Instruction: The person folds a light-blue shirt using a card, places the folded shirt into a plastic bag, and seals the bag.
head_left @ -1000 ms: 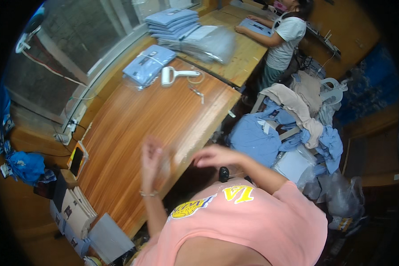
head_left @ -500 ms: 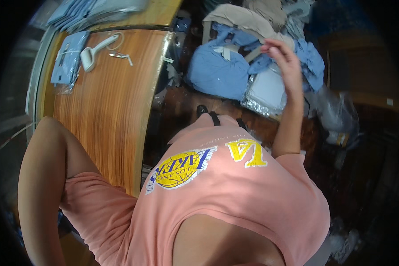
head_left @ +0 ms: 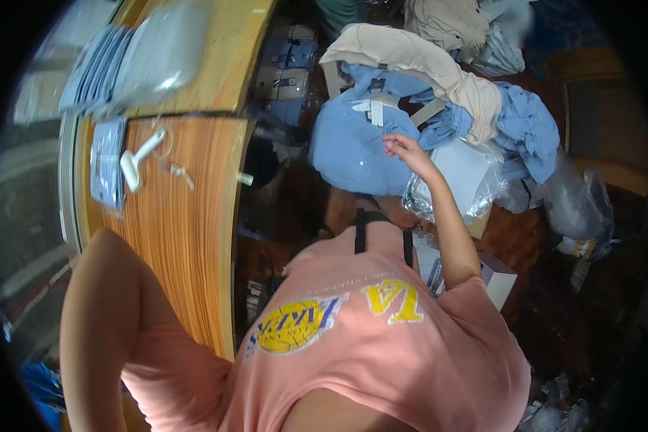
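Observation:
My right hand (head_left: 407,150) is raised over a blue garment (head_left: 356,147) with a white label, laid out in front of me. Its fingers are loosely bent and apart, with nothing visible in them. Beside that hand lies a stack of clear plastic bags (head_left: 468,169) with a white sheet showing. A beige garment (head_left: 410,54) drapes over a frame behind the blue one. My left arm is bent, its elbow jutting out by the wooden table (head_left: 187,237); the left hand itself is out of the picture.
On the table's left lie a bagged folded blue garment (head_left: 108,162), a white handled tool (head_left: 144,157) and a small cutter-like item (head_left: 178,173). Several bagged garments (head_left: 101,68) are stacked beyond. Crumpled plastic (head_left: 579,205) and a white box (head_left: 497,279) sit at right.
My right hand has moved left and lower, from beside the beige garment to over the blue one. The whole view has shifted, showing more of the far stacks.

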A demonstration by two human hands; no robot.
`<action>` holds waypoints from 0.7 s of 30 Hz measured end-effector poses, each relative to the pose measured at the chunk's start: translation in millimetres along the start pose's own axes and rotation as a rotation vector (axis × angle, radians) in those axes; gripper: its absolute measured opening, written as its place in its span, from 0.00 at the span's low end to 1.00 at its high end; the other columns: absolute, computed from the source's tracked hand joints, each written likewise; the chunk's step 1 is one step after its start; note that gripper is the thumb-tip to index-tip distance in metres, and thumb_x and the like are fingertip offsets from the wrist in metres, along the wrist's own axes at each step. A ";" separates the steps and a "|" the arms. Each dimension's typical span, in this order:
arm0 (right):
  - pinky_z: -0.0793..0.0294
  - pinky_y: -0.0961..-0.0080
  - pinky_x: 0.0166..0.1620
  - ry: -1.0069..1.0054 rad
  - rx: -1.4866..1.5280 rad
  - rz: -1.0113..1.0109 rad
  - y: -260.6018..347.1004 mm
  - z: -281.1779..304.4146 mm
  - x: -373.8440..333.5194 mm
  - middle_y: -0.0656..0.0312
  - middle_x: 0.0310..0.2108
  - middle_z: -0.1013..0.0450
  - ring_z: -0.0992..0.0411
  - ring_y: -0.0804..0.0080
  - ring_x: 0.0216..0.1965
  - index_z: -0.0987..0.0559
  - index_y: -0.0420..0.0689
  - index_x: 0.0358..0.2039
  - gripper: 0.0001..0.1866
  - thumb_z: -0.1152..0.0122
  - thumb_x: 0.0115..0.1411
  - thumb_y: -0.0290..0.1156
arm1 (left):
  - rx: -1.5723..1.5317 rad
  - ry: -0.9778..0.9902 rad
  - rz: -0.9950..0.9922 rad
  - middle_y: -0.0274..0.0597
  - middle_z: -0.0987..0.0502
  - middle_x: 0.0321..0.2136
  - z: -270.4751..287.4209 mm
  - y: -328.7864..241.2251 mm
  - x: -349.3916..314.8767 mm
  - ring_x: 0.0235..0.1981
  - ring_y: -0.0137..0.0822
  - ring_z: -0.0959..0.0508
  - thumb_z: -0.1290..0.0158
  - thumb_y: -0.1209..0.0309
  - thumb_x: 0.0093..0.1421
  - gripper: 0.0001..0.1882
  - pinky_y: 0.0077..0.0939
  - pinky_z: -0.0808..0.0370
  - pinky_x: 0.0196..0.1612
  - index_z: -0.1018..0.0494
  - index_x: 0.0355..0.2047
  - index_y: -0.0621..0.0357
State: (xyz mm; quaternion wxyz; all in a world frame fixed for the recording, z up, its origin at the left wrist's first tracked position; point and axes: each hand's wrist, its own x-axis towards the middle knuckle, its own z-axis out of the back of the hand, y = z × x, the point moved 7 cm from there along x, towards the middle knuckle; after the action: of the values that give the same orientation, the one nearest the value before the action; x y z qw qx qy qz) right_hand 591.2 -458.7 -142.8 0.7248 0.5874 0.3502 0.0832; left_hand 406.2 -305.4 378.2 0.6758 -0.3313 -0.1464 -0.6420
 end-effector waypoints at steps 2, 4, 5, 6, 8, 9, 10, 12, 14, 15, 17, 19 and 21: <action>0.31 0.77 0.40 -0.117 -0.132 -0.177 -103.2 35.2 48.1 0.60 0.30 0.27 0.29 0.72 0.33 0.25 0.41 0.41 0.17 0.45 0.57 0.39 | -0.056 -0.008 0.021 0.48 0.30 0.46 -13.5 61.4 -1.2 0.48 0.43 0.31 0.50 0.70 0.51 0.19 0.35 0.34 0.47 0.33 0.45 0.57; 0.30 0.72 0.41 -0.167 -0.410 -0.289 -178.4 73.9 90.6 0.55 0.31 0.26 0.27 0.65 0.35 0.24 0.42 0.39 0.16 0.45 0.55 0.40 | -0.122 -0.030 0.048 0.48 0.29 0.45 -33.0 121.8 -8.3 0.48 0.43 0.31 0.50 0.70 0.51 0.18 0.36 0.34 0.47 0.32 0.44 0.57; 0.29 0.70 0.41 -0.139 -0.524 -0.337 -198.4 78.9 102.3 0.54 0.33 0.25 0.27 0.62 0.37 0.24 0.43 0.39 0.16 0.45 0.55 0.40 | -0.150 -0.050 0.075 0.48 0.29 0.45 -38.0 147.4 -10.4 0.47 0.44 0.31 0.50 0.71 0.51 0.18 0.36 0.34 0.47 0.32 0.44 0.57; 0.29 0.67 0.42 -0.105 -0.657 -0.375 -214.6 86.8 114.9 0.52 0.34 0.25 0.27 0.58 0.38 0.24 0.44 0.38 0.16 0.46 0.55 0.40 | -0.166 -0.074 0.103 0.49 0.29 0.45 -50.0 175.7 -16.6 0.47 0.44 0.31 0.50 0.71 0.50 0.18 0.36 0.34 0.47 0.32 0.43 0.57; 0.30 0.63 0.44 -0.102 -0.688 -0.418 -243.7 91.1 147.1 0.51 0.38 0.26 0.28 0.54 0.41 0.23 0.46 0.38 0.14 0.47 0.54 0.38 | -0.215 -0.122 0.167 0.49 0.29 0.45 -63.6 226.1 -31.8 0.47 0.45 0.31 0.50 0.72 0.50 0.17 0.37 0.34 0.47 0.31 0.43 0.58; 0.30 0.61 0.44 -0.105 -0.704 -0.441 -257.9 92.1 159.6 0.51 0.40 0.26 0.29 0.52 0.42 0.23 0.47 0.38 0.13 0.48 0.54 0.37 | -0.245 -0.147 0.201 0.50 0.29 0.45 -73.9 252.5 -42.6 0.47 0.45 0.31 0.50 0.72 0.50 0.17 0.37 0.34 0.47 0.31 0.42 0.58; 0.30 0.61 0.45 -0.129 -0.712 -0.472 -272.7 96.8 166.6 0.51 0.39 0.26 0.29 0.53 0.43 0.22 0.48 0.38 0.13 0.49 0.54 0.36 | -0.280 -0.177 0.241 0.50 0.29 0.45 -85.7 278.5 -54.9 0.47 0.45 0.31 0.50 0.72 0.49 0.17 0.37 0.34 0.47 0.31 0.42 0.58; 0.31 0.60 0.46 -0.152 -0.735 -0.478 -276.4 95.2 198.9 0.52 0.39 0.26 0.29 0.55 0.44 0.22 0.50 0.37 0.13 0.52 0.53 0.32 | -0.310 -0.239 0.381 0.51 0.29 0.44 -110.9 323.1 -82.3 0.47 0.46 0.30 0.50 0.73 0.49 0.17 0.37 0.34 0.46 0.30 0.41 0.58; 0.31 0.60 0.47 -0.217 -0.781 -0.263 -280.9 90.9 228.5 0.53 0.39 0.26 0.30 0.55 0.45 0.21 0.50 0.36 0.12 0.51 0.53 0.33 | -0.316 -0.327 0.603 0.51 0.29 0.44 -144.9 362.9 -121.3 0.46 0.47 0.30 0.49 0.73 0.48 0.16 0.38 0.33 0.46 0.29 0.40 0.58; 0.31 0.60 0.47 -0.274 -0.789 -0.170 -287.6 92.6 235.8 0.53 0.39 0.26 0.30 0.56 0.46 0.20 0.50 0.35 0.12 0.50 0.53 0.34 | -0.321 -0.344 0.725 0.51 0.28 0.44 -169.7 389.0 -146.6 0.46 0.47 0.30 0.49 0.74 0.48 0.16 0.38 0.33 0.46 0.29 0.40 0.59; 0.29 0.60 0.44 -0.178 -0.859 -0.341 -320.8 101.2 242.5 0.52 0.37 0.26 0.28 0.55 0.42 0.20 0.49 0.32 0.10 0.47 0.50 0.33 | -0.347 -0.340 1.008 0.52 0.28 0.44 -243.9 453.0 -220.2 0.46 0.48 0.30 0.49 0.74 0.48 0.16 0.38 0.33 0.46 0.29 0.39 0.59; 0.27 0.60 0.41 -0.173 -0.895 -0.392 -324.2 100.8 248.2 0.52 0.36 0.26 0.27 0.54 0.40 0.19 0.49 0.29 0.09 0.45 0.48 0.32 | -0.249 -0.251 1.331 0.53 0.28 0.43 -325.9 490.1 -303.0 0.46 0.49 0.30 0.49 0.75 0.47 0.15 0.39 0.33 0.46 0.28 0.38 0.59; 0.27 0.59 0.40 -0.296 -0.901 -0.382 -304.3 100.9 236.8 0.52 0.35 0.26 0.27 0.54 0.39 0.19 0.49 0.27 0.08 0.44 0.47 0.31 | -0.098 -0.059 1.565 0.53 0.28 0.43 -406.8 503.7 -391.2 0.45 0.50 0.30 0.49 0.75 0.47 0.15 0.39 0.33 0.46 0.27 0.38 0.59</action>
State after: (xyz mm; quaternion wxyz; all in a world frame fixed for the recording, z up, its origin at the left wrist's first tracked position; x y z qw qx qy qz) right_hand 739.3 -502.9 -510.2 0.9502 0.1476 0.2743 0.0076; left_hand 747.5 -284.6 -296.5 0.9121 -0.3844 0.1404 0.0240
